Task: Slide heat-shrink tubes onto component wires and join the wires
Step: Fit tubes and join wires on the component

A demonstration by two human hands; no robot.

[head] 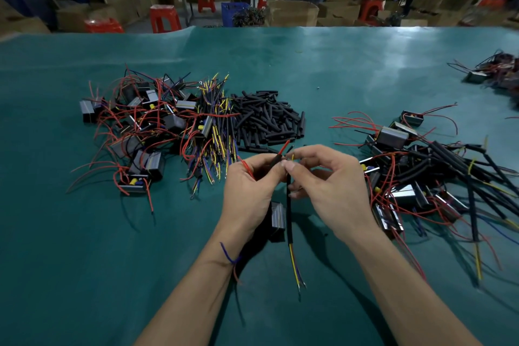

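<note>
Both hands meet just above the green table cover [84,233], fingertips nearly touching. The left hand [247,191] has its thumb and forefinger curled round a short black heat-shrink tube [274,161], pinching it; a red wire [285,146] pokes out of the tube's far end, up and away from the fingertips, and another loop of red shows in the crook of the same hand. The right hand [325,185] pinches, between thumb and forefinger, the top of a long black sleeved cable [288,211], which hangs down from the fingers toward the wrists and ends in bare yellow, blue and red leads. Its other fingers are loosely curled below the pinch. A small black component box [276,222] lies just under the heel of the left hand, beside the hanging cable; whether it is attached to either wire I cannot tell. A blue thread [228,255] is tied at the left wrist. Beyond the fingertips sits a heap of loose black tubes [269,118]. Past the left hand's knuckles lies a pile of boxes with red wires [134,126] and a bundle of yellow and blue leads [216,132] next to the tubes. Out past the right hand's little finger lies a heap of sleeved, finished units [427,177]
</note>
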